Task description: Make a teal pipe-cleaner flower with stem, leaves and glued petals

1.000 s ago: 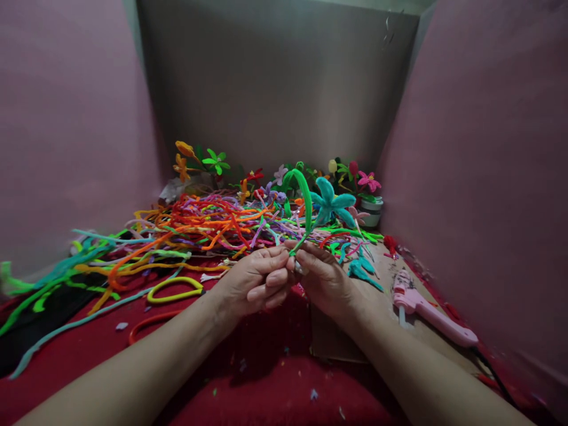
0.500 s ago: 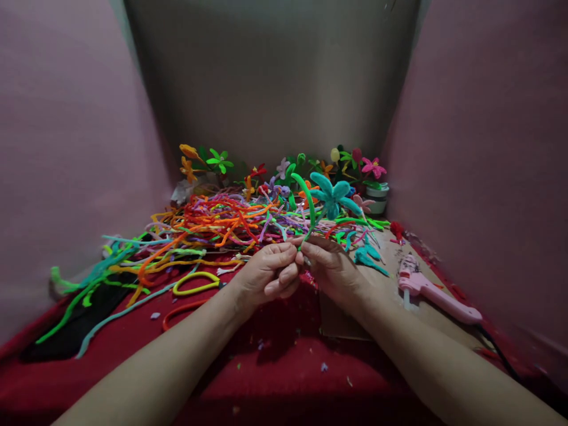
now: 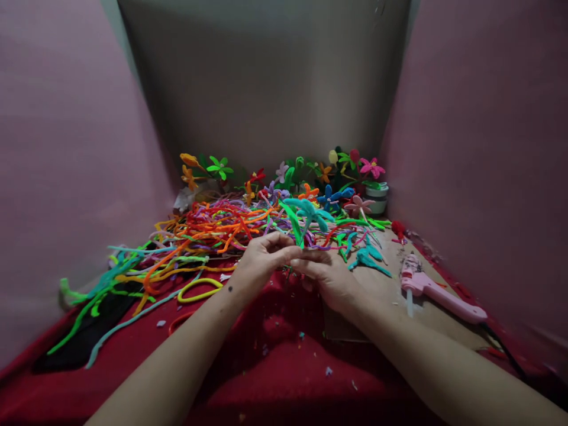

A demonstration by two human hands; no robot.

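A teal pipe-cleaner flower (image 3: 312, 213) with a green leaf (image 3: 293, 223) stands up between my hands. My left hand (image 3: 266, 260) is closed, its thumb and fingers pinching the flower's stem from the left. Against it, my right hand (image 3: 328, 275) is also closed, its fingertips meeting the left ones at the stem. The fingers hide most of the stem. Just to the right, loose teal pipe-cleaner petals (image 3: 367, 258) lie on a piece of cardboard (image 3: 386, 296).
A pink glue gun (image 3: 437, 296) rests on the cardboard at right. Heaped pipe cleaners (image 3: 213, 222) spread over the red cloth (image 3: 275, 378). Yellow-handled scissors (image 3: 199, 290) lie left, partly behind my forearm. Finished flowers (image 3: 220, 167) and a small white pot (image 3: 376, 198) line the back.
The flower has tipped and turned, its head now lower and further left. My fingers have shifted on the stem, the left hand rolling over so its back shows. The view has moved slightly.
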